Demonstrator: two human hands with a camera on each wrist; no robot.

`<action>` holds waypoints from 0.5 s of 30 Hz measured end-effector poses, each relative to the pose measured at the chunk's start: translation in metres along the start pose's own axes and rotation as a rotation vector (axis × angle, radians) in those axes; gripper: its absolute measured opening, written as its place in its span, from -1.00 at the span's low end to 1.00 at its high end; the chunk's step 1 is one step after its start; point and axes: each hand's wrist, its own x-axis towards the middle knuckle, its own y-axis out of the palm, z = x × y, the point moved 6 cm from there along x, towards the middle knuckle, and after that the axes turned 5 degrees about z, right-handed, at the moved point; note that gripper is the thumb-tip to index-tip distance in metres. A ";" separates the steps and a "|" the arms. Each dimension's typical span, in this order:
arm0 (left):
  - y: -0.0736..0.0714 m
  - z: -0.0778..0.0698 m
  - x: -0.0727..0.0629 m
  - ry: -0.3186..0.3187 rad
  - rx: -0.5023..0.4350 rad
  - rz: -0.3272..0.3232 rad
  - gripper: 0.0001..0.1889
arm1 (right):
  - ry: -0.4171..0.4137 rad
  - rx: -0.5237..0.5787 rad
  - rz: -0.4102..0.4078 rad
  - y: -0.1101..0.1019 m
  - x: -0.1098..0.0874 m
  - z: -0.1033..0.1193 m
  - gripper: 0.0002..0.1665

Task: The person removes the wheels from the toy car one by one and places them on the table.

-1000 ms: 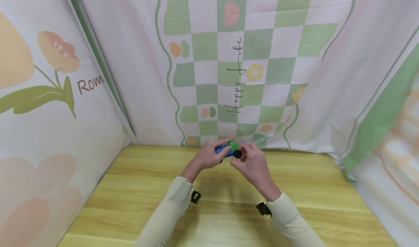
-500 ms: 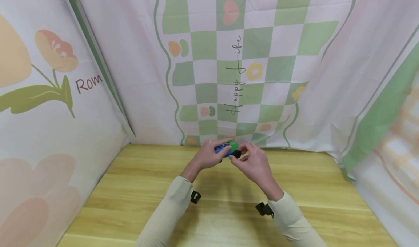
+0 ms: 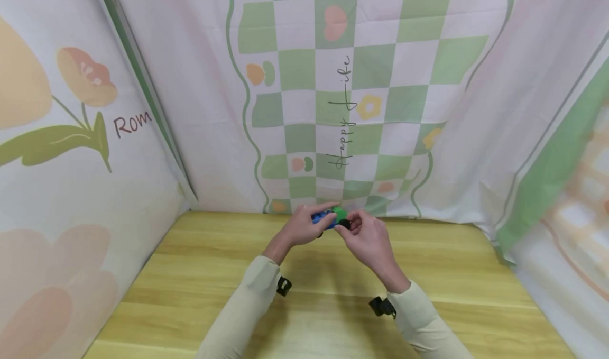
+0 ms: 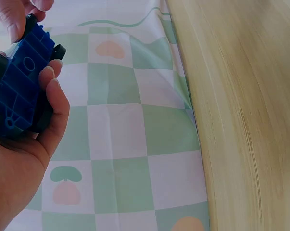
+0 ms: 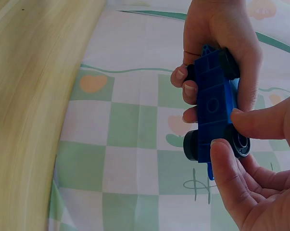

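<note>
A blue toy car [image 5: 213,101] with black wheels is held off the table, its ribbed underside facing both wrist cameras. The left hand [image 3: 301,227] grips it by the body, fingers along one side and thumb along the other. A green piece [image 3: 340,213] shows on top at the end toward the right hand. There the right hand [image 3: 370,240] has thumb and fingertips around a black wheel [image 5: 238,142] at the corner. Another wheel [image 5: 191,145] sits across from it. In the left wrist view the right fingers [image 4: 12,19] overlap the car's far end.
A wooden table [image 3: 323,316] lies under both arms. Behind it hangs a curtain [image 3: 297,105] with green and white checks, and a printed cloth wall [image 3: 57,200] stands on the left. Black wrist mounts [image 3: 284,286] stick out at the cuffs.
The right thumb and fingers shift their hold at the wheel, parting a little and then closing around it again. The left hand and the car stay almost in place.
</note>
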 end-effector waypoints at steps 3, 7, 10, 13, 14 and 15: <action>0.000 -0.001 0.000 0.013 -0.003 -0.004 -0.59 | 0.003 0.003 -0.008 0.000 0.000 0.000 -0.63; 0.001 -0.002 -0.001 0.036 -0.001 -0.012 -0.59 | 0.002 0.008 -0.020 0.001 0.000 0.000 -0.65; 0.002 -0.002 -0.001 0.049 -0.002 -0.017 -0.60 | 0.001 0.013 -0.033 0.001 0.000 -0.001 -0.66; 0.003 -0.003 -0.001 0.055 -0.012 -0.019 -0.60 | 0.004 0.018 -0.036 0.002 0.000 -0.002 -0.66; 0.003 -0.003 -0.001 0.054 -0.016 -0.018 -0.60 | 0.005 0.022 -0.035 0.001 0.000 -0.002 -0.67; 0.004 -0.004 -0.002 0.053 -0.024 -0.017 -0.60 | 0.005 0.025 -0.034 0.001 0.000 -0.002 -0.67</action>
